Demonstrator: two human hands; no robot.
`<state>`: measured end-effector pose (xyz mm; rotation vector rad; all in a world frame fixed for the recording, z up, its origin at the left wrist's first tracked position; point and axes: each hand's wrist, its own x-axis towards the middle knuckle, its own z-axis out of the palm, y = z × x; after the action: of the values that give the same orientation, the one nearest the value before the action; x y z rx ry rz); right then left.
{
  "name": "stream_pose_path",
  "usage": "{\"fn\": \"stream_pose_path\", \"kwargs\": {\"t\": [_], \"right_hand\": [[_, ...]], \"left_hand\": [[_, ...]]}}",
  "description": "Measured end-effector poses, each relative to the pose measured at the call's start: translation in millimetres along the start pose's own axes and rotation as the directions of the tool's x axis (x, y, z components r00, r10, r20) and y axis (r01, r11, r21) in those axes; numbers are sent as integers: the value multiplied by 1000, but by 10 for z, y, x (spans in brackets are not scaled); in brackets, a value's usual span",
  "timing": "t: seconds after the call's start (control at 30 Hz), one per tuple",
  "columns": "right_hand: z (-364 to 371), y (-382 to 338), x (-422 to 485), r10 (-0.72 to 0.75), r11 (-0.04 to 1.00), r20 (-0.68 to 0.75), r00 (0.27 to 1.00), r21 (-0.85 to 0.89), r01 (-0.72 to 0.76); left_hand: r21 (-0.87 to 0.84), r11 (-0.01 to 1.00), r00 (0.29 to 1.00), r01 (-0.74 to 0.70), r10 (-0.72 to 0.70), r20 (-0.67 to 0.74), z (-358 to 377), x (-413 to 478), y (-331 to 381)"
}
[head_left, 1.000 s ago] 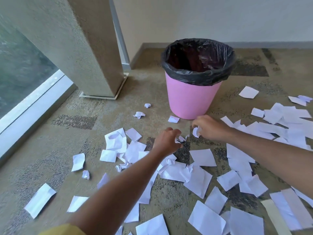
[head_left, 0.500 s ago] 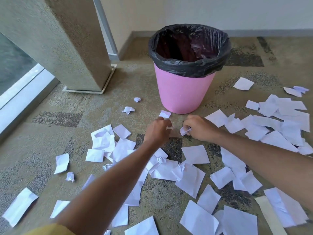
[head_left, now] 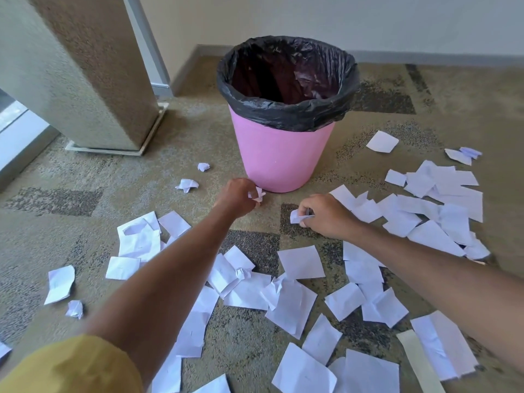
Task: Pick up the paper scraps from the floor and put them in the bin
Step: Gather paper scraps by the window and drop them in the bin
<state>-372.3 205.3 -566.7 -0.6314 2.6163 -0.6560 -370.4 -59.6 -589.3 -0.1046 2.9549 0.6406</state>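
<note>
Head view: pinching one crumpled paper scrap in curled fingers of the left hand, a second scrap in those of the right hand, both just short of the pink bin beyond the fingertips. Seemingly mid-gathering; next, lifting both over the black-lined rim and letting go. Hard to see fingertips behind paper, or the bin's bottom.
</note>
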Motion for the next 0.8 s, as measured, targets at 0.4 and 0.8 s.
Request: {"fn": "stream_pose_path", "kwargs": {"t": [0.4, 0.8], "right_hand": [[-155, -235, 13, -33, 994, -97, 995, 104, 43], [-991, -1303, -304, -225, 898, -402, 888, 269, 349]], "left_hand": [[-225, 974, 987, 17, -53, -153, -198, -312, 63], [-649, 749, 951, -136, -84, -297, -1278, -937, 604]]}}
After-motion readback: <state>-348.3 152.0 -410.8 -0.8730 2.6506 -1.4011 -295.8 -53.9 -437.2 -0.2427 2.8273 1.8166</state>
